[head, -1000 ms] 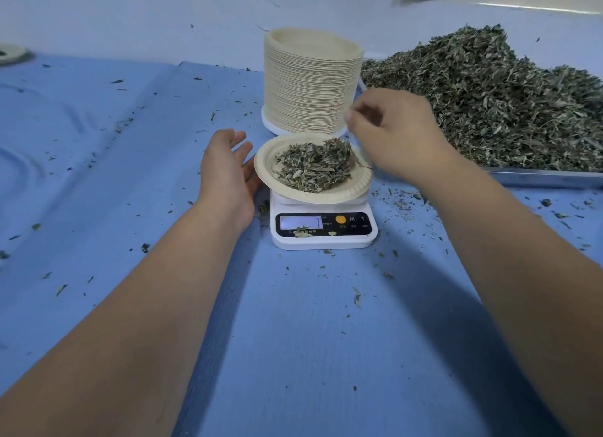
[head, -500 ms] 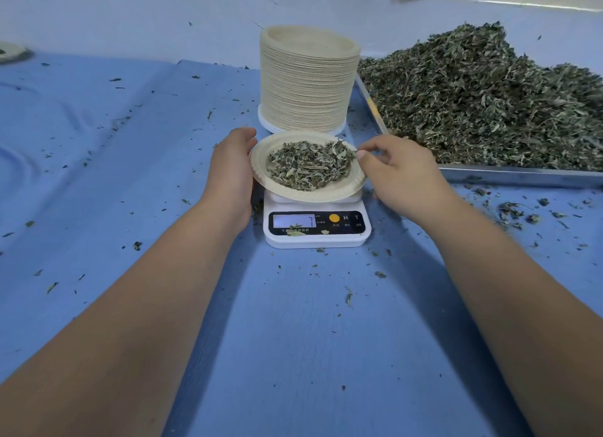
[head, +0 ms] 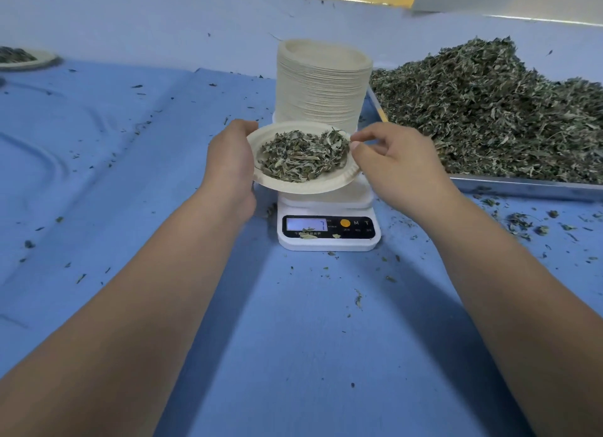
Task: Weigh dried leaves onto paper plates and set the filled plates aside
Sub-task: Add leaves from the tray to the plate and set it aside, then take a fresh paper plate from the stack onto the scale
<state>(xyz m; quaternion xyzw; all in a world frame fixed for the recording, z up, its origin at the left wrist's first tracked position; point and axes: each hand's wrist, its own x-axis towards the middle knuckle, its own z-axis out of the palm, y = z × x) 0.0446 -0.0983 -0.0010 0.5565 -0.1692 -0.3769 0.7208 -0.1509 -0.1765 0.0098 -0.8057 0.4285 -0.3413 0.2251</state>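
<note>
— What is the paper plate looking like?

— It is showing as a round, off-white plate with a shallow pressed rim. It is carrying a loose mound of dried leaves, grey-green, crumpled, with a few pale stems.

— Where is it sitting?

— It is hanging between the two hands, above the platform of the kitchen scale and pushed a little toward the left hand. It is tilting slightly; I cannot tell whether it is touching the platform.

— And the hands?

— They are holding apart, one at each side of the plate. The left hand is gripping the left rim, fingers curling under and thumb lying over the edge. The right hand is pinching the right rim between thumb and forefinger.

— Is any writing reading clearly?

— The display is showing a 7. Beside it an orange button and the letters M and T are showing; the small print below is too fine to read.

— What is lying around?

— Beyond the hands a tall stack of plates is standing. Past the right hand a heap of leaves is filling a metal tray. Crumbs are scattering the blue cloth.
</note>
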